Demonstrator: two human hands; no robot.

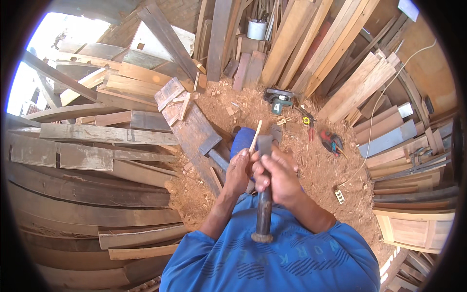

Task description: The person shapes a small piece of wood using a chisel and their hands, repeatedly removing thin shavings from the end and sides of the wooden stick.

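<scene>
In front of my chest, my left hand (237,173) pinches a thin strip of wood (256,136) that points up and away. Close beside it, my right hand (279,177) is wrapped round a chisel (264,214). The chisel's broad grey blade points away from me, next to the strip, and its dark round handle reaches back toward my shirt. I cannot tell whether blade and strip touch. A hammer (210,141) with a blocky dark head lies to the left on a worn plank (187,124), its handle toward my left hand.
A green circular saw (278,101), a yellow tape measure (306,119), red-handled pliers (311,132) and a red-and-black tool (331,142) lie on the shavings-covered floor. A power strip (339,196) on a pale cord sits right. Stacked boards (87,180) line the left; upright planks (292,44) stand at the back.
</scene>
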